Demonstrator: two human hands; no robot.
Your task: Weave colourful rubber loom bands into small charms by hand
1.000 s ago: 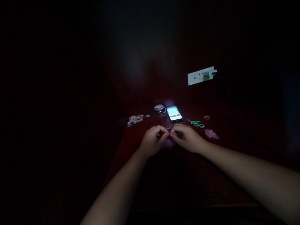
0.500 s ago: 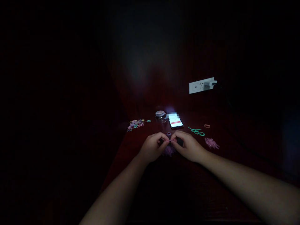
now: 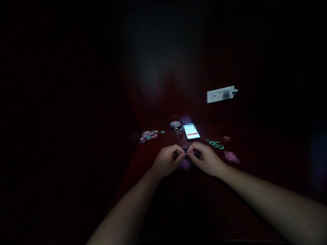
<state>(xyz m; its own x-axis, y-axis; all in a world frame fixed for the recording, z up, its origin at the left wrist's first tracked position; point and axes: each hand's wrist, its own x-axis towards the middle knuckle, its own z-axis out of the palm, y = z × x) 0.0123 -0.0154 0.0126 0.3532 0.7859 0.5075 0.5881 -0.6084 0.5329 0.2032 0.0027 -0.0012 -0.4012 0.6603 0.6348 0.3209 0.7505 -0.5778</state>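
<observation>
In a very dark room, my left hand and my right hand meet over a dark red table. Both are closed in a pinch, fingertips almost touching, with a tiny band-like piece stretched between them. Just below the fingers lies a fuzzy pink-purple cluster. A single small purple ring rests on the table just beyond my fingertips.
A lit phone lies beyond my hands, next to a small clear jar. A heap of small coloured rings sits at the left, green linked rings, an orange ring and pink pieces at the right. A white wall socket holds a plug.
My hands stay pinched together in the same place. The view has tilted a little, so everything sits slightly lower in the picture than a second ago.
</observation>
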